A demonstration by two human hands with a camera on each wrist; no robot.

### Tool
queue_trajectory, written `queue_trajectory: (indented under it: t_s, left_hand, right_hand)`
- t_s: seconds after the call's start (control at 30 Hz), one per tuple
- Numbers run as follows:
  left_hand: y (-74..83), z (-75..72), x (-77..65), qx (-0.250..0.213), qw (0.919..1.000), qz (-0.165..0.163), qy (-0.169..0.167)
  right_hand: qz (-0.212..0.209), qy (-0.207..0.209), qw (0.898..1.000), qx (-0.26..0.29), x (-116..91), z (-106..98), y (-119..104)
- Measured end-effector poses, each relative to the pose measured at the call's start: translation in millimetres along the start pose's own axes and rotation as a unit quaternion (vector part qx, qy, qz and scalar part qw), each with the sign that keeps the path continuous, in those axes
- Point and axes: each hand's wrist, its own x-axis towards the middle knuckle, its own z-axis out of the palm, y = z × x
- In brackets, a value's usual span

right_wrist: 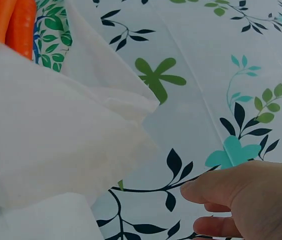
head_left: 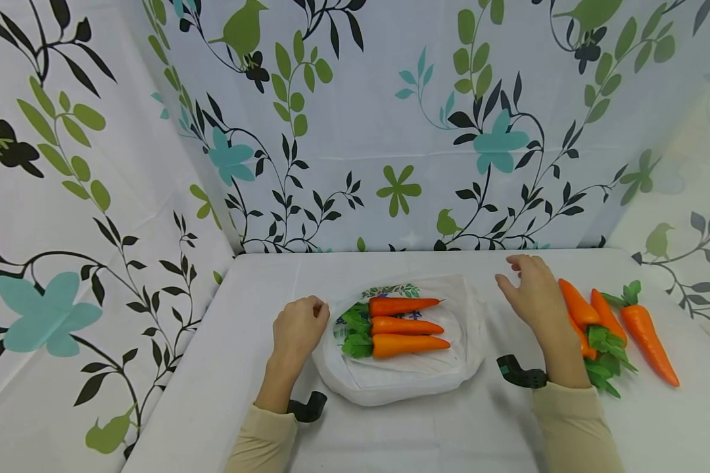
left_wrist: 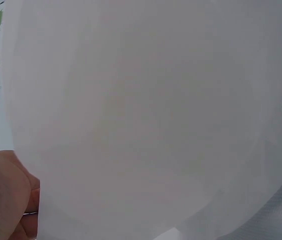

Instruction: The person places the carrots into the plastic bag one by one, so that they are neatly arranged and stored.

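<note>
Three orange carrots (head_left: 408, 326) with green leafy tops lie side by side on a white bag (head_left: 384, 387) with a rounded outline and a green leaf print. Just off the bag's left side is my left hand (head_left: 298, 328), its fingers loosely curled and nothing seen in them. My right hand (head_left: 532, 292) is over the table to the right of the bag, thumb and fingers apart with a gap between. In the right wrist view, the thumb and fingers of that hand (right_wrist: 231, 200) show beside the bag's pale edge (right_wrist: 71, 130). Bag material fills most of the left wrist view.
Several more carrots (head_left: 649, 341) lie on the right of the white table (head_left: 426, 447), partly behind the right forearm. Patterned cloth (head_left: 355, 151) with leaves, birds and flowers hangs behind and along the sides. A dark wrist camera (head_left: 309, 407) sits on each wrist.
</note>
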Motion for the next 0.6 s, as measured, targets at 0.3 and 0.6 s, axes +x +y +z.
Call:
queue_trajectory:
  t_s: [0.3, 0.6]
  left_hand:
    - [-1.0, 1.7, 0.3, 0.004, 1.0000, -0.001, -0.003]
    - [-1.0, 2.2, 0.2, -0.002, 1.0000, -0.001, 0.000]
  right_hand:
    - [0.005, 0.015, 1.000, 0.019, 0.1, -0.3, 11.4]
    - [0.036, 0.003, 0.999, 0.019, 1.3, 2.0, 21.1]
